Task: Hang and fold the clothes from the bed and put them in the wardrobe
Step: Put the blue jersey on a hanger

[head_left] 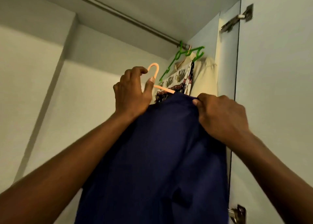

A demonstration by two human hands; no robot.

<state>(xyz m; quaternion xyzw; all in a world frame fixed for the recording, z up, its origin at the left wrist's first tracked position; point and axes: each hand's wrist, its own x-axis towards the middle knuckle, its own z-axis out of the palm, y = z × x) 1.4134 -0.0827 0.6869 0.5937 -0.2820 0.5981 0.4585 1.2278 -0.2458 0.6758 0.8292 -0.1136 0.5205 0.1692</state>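
A dark blue garment hangs on a peach plastic hanger, raised inside the wardrobe below the metal rail. My left hand grips the hanger just under its hook, thumb and forefinger around the neck. My right hand pinches the top edge of the blue garment at its right shoulder. The hook is below the rail and does not touch it. Most of the hanger is hidden under the cloth.
At the rail's right end a green hanger carries a cream shirt and a patterned garment. The wardrobe door stands open at right, with hinges on its inner edge. The rail to the left is bare.
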